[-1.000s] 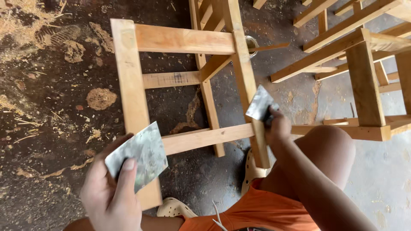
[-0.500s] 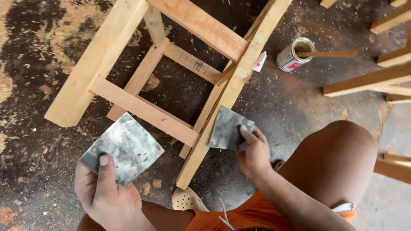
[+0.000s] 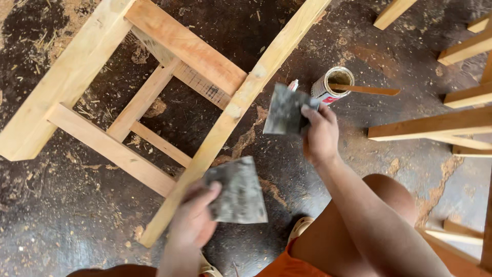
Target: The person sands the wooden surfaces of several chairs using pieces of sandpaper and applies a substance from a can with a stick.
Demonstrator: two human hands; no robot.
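Observation:
My left hand (image 3: pixel 193 219) grips a grey, smeared flat plate (image 3: pixel 238 191) low in the middle of the head view. A smaller grey plate (image 3: pixel 284 109) is pinched in my right hand (image 3: pixel 320 134), which is stretched forward towards an open tin can (image 3: pixel 331 84). A wooden stick (image 3: pixel 365 90) rests across the can's mouth. A pale wooden frame (image 3: pixel 169 97) of legs and rails lies tilted on the dark floor to the left, its long leg passing between my two hands.
More wooden frame pieces (image 3: pixel 435 124) stand at the right edge. Sawdust and shavings cover the dark floor (image 3: pixel 61 215). My bare knee (image 3: pixel 382 205) and orange shorts (image 3: pixel 287 266) fill the lower right; a sandal (image 3: pixel 300 228) shows beside them.
The view swung, and the frame now lies more to the left. My right hand moved the small plate up towards the can. My left hand shifted right with the larger plate.

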